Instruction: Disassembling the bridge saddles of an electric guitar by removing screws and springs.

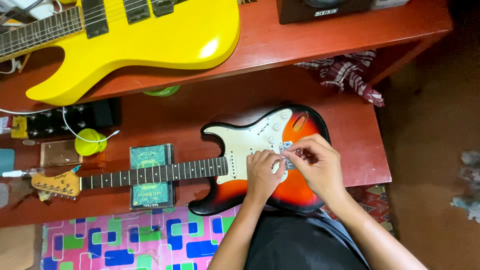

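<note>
A sunburst electric guitar (300,192) with a cream pickguard (247,142) lies flat on a low red table (360,145), its neck (150,174) pointing left. Both my hands are over the metal bridge (286,147) in the middle of the body. My left hand (262,172) rests on the pickguard with fingers curled at the bridge. My right hand (317,165) pinches something small at the bridge; what it is stays hidden under the fingers.
A yellow electric guitar (150,45) lies on the upper red shelf. A green box (151,175) sits under the neck. A yellow-green round cup (90,142), a black pedal unit (75,117) and a checked cloth (347,72) are nearby. A colourful mat (135,240) covers the floor.
</note>
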